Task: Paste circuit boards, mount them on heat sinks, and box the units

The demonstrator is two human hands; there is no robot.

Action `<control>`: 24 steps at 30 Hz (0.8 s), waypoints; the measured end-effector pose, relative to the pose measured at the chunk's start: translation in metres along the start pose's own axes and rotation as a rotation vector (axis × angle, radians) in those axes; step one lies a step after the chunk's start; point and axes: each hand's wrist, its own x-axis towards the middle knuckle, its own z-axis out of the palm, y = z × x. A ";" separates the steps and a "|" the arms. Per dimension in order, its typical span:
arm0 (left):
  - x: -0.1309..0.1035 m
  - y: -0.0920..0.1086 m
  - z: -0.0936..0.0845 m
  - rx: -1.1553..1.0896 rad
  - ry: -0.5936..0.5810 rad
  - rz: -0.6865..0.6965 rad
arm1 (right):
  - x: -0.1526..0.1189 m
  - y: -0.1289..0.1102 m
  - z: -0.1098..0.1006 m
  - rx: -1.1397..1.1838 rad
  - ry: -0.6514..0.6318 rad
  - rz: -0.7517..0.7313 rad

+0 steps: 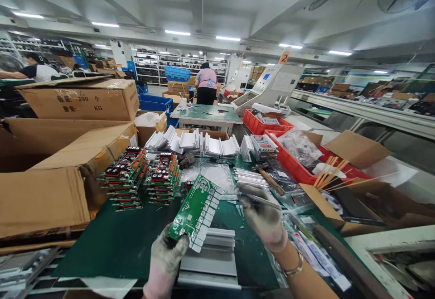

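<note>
My gloved left hand [166, 256] grips the lower end of a green circuit board [195, 210], which is tilted up with a row of pale pads along its right edge. Below the board, a finned aluminium heat sink [212, 258] lies on the green mat near the front edge. My gloved right hand [267, 224], slightly blurred, has its fingers closed round a thin metal strip [263, 199]. Just beyond it lies a stack of similar metal strips [249, 177]. White slivers [239, 208] are scattered on the mat between my hands.
Two stacks of circuit boards [125, 179] stand at the left, beside cardboard boxes [61, 181]. Aluminium heat sinks [214, 147] line the back. A hammer [272, 181], red bins [292, 158] and an opened carton [322, 204] with wooden sticks are at the right. A person [206, 84] stands farther back.
</note>
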 end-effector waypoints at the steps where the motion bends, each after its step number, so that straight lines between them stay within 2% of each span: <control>1: 0.001 -0.002 -0.003 0.003 0.008 0.007 | 0.001 0.006 0.002 -0.017 0.010 0.021; 5: 0.007 -0.009 -0.018 -0.008 0.056 -0.009 | -0.005 0.015 0.002 -0.009 0.064 0.058; 8: 0.011 -0.007 -0.024 -0.053 0.116 -0.040 | -0.014 0.001 -0.002 0.092 0.037 0.023; 11: 0.009 -0.001 -0.023 -0.054 0.124 -0.067 | -0.017 -0.019 -0.002 0.186 -0.036 -0.063; 14: 0.005 0.002 -0.020 -0.059 0.128 -0.109 | -0.016 -0.020 0.005 0.164 -0.076 -0.104; 17: 0.005 0.002 -0.020 -0.127 0.158 -0.126 | -0.019 0.004 0.014 0.065 -0.055 -0.069; 19: 0.007 0.001 -0.022 -0.145 0.183 -0.120 | -0.024 0.029 0.018 -0.033 -0.109 -0.041; 24: 0.013 0.000 -0.035 -0.121 0.206 -0.088 | -0.044 0.077 0.026 -0.112 -0.433 -0.126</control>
